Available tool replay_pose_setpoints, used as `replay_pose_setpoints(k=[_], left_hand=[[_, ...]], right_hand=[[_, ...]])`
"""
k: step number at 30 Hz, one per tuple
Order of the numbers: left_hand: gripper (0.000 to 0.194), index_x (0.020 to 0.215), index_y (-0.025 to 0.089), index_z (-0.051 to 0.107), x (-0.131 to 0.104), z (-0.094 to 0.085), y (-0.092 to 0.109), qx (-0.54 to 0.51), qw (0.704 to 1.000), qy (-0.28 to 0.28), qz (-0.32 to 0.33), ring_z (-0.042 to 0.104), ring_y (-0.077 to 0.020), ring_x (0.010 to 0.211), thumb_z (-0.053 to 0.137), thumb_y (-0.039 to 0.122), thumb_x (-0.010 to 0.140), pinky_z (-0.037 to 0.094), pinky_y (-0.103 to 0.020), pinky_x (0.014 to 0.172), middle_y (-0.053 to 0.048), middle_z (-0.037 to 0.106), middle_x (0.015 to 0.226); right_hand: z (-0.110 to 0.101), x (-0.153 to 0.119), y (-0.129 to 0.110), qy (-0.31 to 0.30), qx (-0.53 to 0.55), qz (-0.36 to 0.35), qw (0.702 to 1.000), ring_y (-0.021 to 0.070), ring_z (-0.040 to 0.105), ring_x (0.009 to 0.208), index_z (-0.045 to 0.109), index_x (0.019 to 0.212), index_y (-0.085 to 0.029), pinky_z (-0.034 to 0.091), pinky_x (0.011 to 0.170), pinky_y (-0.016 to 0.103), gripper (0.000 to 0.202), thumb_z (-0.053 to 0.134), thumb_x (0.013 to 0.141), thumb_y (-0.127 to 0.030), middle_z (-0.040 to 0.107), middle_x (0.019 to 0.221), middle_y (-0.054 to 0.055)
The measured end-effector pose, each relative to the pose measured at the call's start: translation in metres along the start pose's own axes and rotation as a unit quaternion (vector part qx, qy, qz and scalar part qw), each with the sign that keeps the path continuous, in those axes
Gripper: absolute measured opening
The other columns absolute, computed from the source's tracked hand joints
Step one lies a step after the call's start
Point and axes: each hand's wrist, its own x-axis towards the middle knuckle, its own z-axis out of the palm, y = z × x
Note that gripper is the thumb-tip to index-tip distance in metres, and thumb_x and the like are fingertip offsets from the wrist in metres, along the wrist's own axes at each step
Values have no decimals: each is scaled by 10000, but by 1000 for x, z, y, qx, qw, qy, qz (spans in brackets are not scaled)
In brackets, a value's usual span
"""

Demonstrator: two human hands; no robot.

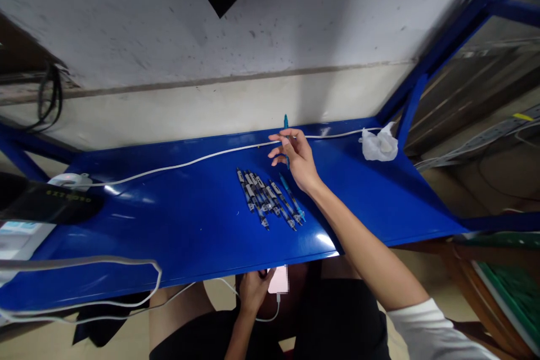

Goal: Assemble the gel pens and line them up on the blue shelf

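My right hand (297,157) is raised over the blue shelf, pinching a teal pen (286,121) between thumb and forefinger, with the other fingers loosely bent. The pen stands nearly upright, its top above the hand. Below and to the left, several black-and-grey pens (260,196) lie side by side on the shelf, caps and tips pointing toward me. A second teal pen (291,196) lies at their right end. Under the front edge, my left hand (254,289) holds a phone (278,279) with a white cable plugged into it.
The blue shelf (169,219) backs onto a wall. A white cable (202,158) runs across its rear. At the right lies a crumpled white plastic bag (379,144). A dark object (63,202) and a white box (25,244) are at the left.
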Motion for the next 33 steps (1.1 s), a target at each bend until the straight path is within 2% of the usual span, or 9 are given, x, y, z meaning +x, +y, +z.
replay_pose_setpoints(k=[3, 7, 11, 14, 18, 22, 28, 31, 33], left_hand=[[398, 756, 232, 720, 2, -2, 2, 2, 1000, -10, 2, 771, -294, 793, 681, 590, 925, 481, -315, 695, -66, 751, 719], [328, 931, 206, 818, 11, -4, -2, -27, 1000, 15, -1, 792, -372, 1037, 662, 494, 914, 566, -373, 847, -132, 848, 951], [424, 1144, 164, 840, 18, -1, -8, -23, 1000, 11, 5, 736, -408, 1262, 611, 454, 937, 556, -430, 1042, -181, 830, 1244], [442, 1191, 160, 836, 18, 2, -8, -24, 1000, 10, 4, 721, -413, 1300, 596, 447, 957, 543, -447, 1082, -186, 814, 1299], [400, 1171, 188, 841, 15, 1, -2, -11, 1000, 19, -17, 744, -418, 1258, 628, 451, 959, 570, -443, 1007, -172, 829, 1258], [363, 1020, 195, 846, 13, -3, 2, -26, 999, 17, -18, 787, -410, 1139, 659, 493, 931, 593, -422, 927, -175, 855, 1083], [480, 924, 209, 804, 0, -7, 0, -109, 994, 14, 5, 813, -349, 919, 580, 632, 962, 614, -394, 817, -131, 823, 855], [599, 939, 216, 788, -13, -13, -3, -148, 988, 19, 36, 802, -315, 874, 503, 741, 984, 618, -383, 827, -114, 810, 844], [648, 974, 222, 779, -21, -18, -5, -177, 982, 18, 65, 796, -305, 893, 485, 799, 979, 619, -379, 853, -105, 816, 884]], right_hand=[[0, 0, 3, 27, -33, -28, 999, 99, 541, 581, 403, 1212, -332, 420, 479, 240, 378, 640, 1075, -592, 721, 1099, 3], [-3, -4, 0, 49, -157, -70, 984, 126, 497, 631, 434, 1212, -296, 404, 582, 268, 319, 588, 1112, -558, 599, 835, -51], [-5, -9, -5, 27, -321, -125, 938, 139, 506, 685, 492, 1145, -263, 393, 673, 310, 245, 511, 1152, -507, 552, 843, -34], [-4, -12, -5, -1, -373, -138, 918, 147, 502, 682, 514, 1160, -255, 375, 672, 320, 249, 482, 1161, -501, 568, 851, -22], [-3, -13, -3, -10, -380, -135, 915, 150, 481, 656, 529, 1159, -255, 366, 660, 322, 249, 477, 1161, -499, 554, 816, -27], [-3, -13, -5, -12, -373, -144, 916, 141, 449, 636, 536, 1135, -251, 352, 659, 316, 229, 485, 1161, -472, 516, 787, -44], [-3, -17, -16, -4, -340, -154, 928, 127, 398, 625, 538, 1045, -248, 347, 651, 303, 240, 571, 1131, -470, 429, 738, -71], [-3, -28, -30, 23, -290, -118, 949, 126, 395, 617, 572, 1033, -249, 347, 610, 291, 293, 598, 1111, -530, 446, 742, -61], [-6, -40, -43, 54, -197, -69, 977, 119, 367, 569, 587, 1040, -260, 317, 536, 274, 324, 604, 1096, -579, 436, 733, -62]])
